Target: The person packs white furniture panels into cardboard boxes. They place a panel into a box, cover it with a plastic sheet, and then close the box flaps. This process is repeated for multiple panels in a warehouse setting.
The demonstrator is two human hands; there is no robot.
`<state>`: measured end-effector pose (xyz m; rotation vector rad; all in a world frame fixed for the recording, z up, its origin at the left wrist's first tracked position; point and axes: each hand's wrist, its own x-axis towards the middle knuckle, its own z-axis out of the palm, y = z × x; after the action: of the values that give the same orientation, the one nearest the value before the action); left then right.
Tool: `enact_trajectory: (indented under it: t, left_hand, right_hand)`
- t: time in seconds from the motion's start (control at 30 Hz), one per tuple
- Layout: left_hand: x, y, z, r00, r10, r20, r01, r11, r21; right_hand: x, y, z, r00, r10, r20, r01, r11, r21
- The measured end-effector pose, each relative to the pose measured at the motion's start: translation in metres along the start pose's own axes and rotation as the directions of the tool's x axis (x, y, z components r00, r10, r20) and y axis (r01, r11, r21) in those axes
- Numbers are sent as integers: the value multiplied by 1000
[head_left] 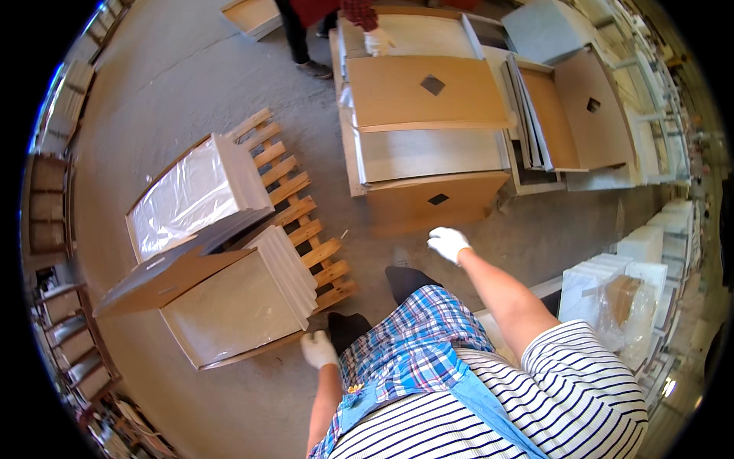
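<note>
Head view. From my remote station I read the work as partway through. A brown cardboard panel with a diamond-shaped cutout [397,99] lies across the pale, flat-topped stack [436,157] ahead of the wearer. A second brown cardboard panel, blurred and sloping down at the near end [405,210], leaves a pale strip uncovered between the two. A brown, tray-like open carton [585,141] stands to the right of the stack, with flat sheets along its left side.

On the left, a glossy, film-covered stack of pale panels [183,191] and a nearer stack of pale panels with a dull, film-like top [237,317] stand beside the slatted wooden pallet [279,171]. I judge the first to be covered on top; coverage of the nearer one is uncertain.

Grip state: the right hand, in a white glove [449,244], is loosely relaxed over the floor near the sloping panel, with no item visible in it. The left hand, in a white glove [319,349], is close to the near stack's corner; I cannot tell its grip or any contact.

Limits: a co-worker's white-gloved hand [378,42] reaches the far end; that person's upper body is cut off. Pallet support beneath the left stacks is hidden.
</note>
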<state>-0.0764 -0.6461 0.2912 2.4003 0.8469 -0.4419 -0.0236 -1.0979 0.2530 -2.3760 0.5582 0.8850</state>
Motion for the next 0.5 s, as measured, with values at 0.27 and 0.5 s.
enact_trajectory:
  t: [0.27, 0.5]
  left_hand:
    - [-58, 165, 57, 587, 372, 719, -352, 917, -188]
    - [-6, 164, 81, 737, 145, 661, 181, 899, -399]
  right_hand:
    - [-86, 167, -35, 935, 295, -197, -250, 942, 223]
    - [-130, 187, 0, 960, 266, -83, -216, 899, 380]
